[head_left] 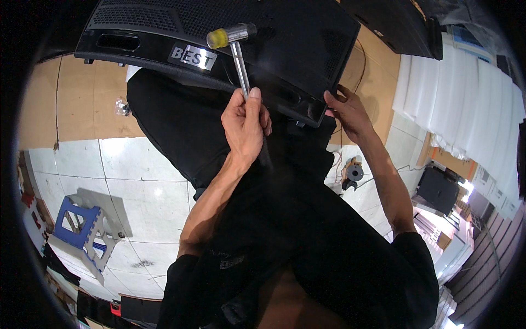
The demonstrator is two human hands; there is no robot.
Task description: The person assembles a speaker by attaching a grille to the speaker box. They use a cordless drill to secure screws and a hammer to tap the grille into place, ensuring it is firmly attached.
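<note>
A large black loudspeaker cabinet (274, 55) with a perforated grille lies across my lap at the top of the view. My left hand (245, 123) is closed round the handle of a mallet (239, 64), which has a metal shaft and a yellow face on one side of its head. The mallet head is over the grille, beside a silver badge plate (193, 56) near the cabinet's edge. My right hand (348, 114) grips the cabinet's near right corner, with the thumb on top and the fingers partly hidden behind it.
Brown cardboard (90, 98) covers part of the tiled floor (148, 203). A blue and grey folding stool (79, 222) stands at left. White foam wrap rolls (444, 98) are stacked at right, near another black cabinet (397, 22). A dark round part (355, 173) with wires lies on the floor.
</note>
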